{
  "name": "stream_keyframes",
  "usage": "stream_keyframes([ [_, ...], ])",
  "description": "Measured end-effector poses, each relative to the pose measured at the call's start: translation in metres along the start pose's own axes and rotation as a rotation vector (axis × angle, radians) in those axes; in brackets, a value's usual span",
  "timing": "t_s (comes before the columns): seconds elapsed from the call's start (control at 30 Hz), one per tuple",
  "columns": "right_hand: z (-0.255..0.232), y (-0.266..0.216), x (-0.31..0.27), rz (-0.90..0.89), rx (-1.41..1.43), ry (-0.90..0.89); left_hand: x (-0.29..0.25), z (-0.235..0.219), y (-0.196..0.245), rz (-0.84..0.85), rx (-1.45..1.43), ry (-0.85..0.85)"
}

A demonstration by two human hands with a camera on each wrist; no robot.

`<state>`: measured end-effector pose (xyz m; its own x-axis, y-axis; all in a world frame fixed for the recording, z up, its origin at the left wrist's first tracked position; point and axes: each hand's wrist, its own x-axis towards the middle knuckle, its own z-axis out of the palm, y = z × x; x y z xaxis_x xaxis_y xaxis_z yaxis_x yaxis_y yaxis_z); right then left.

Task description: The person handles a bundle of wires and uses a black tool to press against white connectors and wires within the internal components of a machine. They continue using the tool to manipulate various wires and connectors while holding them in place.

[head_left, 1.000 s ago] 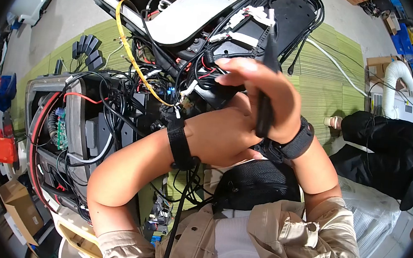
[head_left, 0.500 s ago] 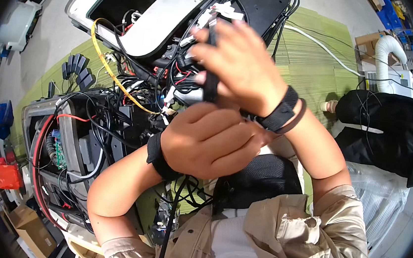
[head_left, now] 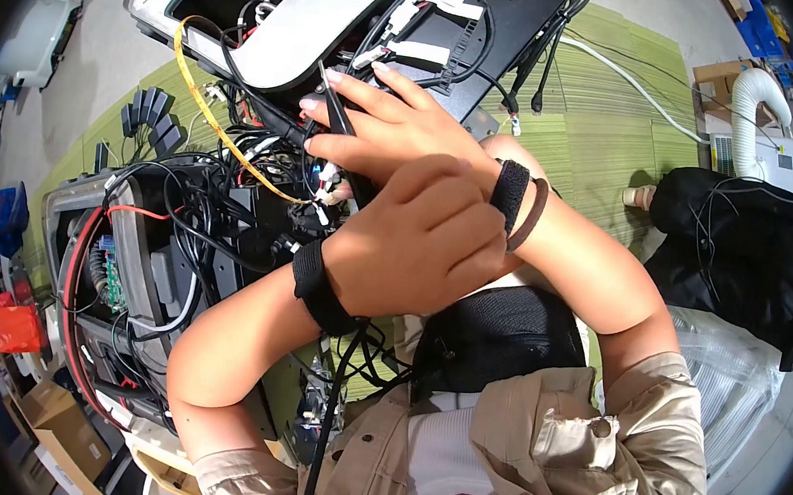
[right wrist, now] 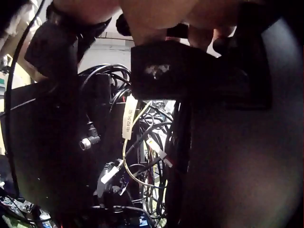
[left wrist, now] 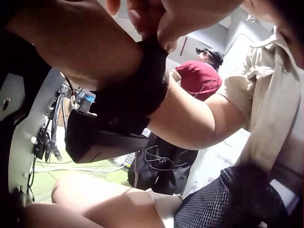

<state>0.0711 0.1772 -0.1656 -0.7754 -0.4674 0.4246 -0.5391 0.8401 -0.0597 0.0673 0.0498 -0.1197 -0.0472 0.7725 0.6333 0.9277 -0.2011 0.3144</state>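
My left hand (head_left: 426,236) is at the right wrist, its back toward the head camera and its fingers bent. In the left wrist view its thumb and fingers pinch the edge of a black wrist strap (left wrist: 151,78), under which a black box-like camera (left wrist: 104,142) hangs. My right hand (head_left: 398,131) reaches over a tangle of cables, palm down with fingers spread. It holds a slim black tool (head_left: 336,113) with a narrow pointed tip; the rest of that tool is hidden under the hand. White-tagged cables (head_left: 415,54) lie just beyond its fingertips.
An opened grey-white machine housing (head_left: 291,56) stands ahead, and another opened housing (head_left: 143,252) with wiring is at the left. A yellow strip-like cable (head_left: 208,120) arches between them. Green matting (head_left: 611,106) covers the floor. A black-covered bulky item (head_left: 740,252) sits at the right.
Both hands have shifted left in the head view. The right hand has turned from raised and upright to palm down, and its tool's tip has swung left and lower. My left fingers now show bent at the right wrist.
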Motion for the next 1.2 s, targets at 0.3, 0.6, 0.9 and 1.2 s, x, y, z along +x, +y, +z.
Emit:
stream_keyframes([
  [0.3,-0.024,0.022,0.003,0.109,0.685,0.083,0.000,-0.005,0.014,0.117,-0.107,-0.110],
  [0.6,-0.015,0.026,0.001,0.088,0.730,0.100,0.005,-0.006,0.005,0.024,-0.089,0.000],
  [0.9,-0.006,0.018,-0.003,0.074,0.424,0.139,0.001,-0.004,-0.004,-0.041,-0.030,0.049],
  [1.2,0.001,0.016,-0.004,0.040,0.349,0.141,-0.003,0.002,-0.008,-0.045,-0.019,0.027],
])
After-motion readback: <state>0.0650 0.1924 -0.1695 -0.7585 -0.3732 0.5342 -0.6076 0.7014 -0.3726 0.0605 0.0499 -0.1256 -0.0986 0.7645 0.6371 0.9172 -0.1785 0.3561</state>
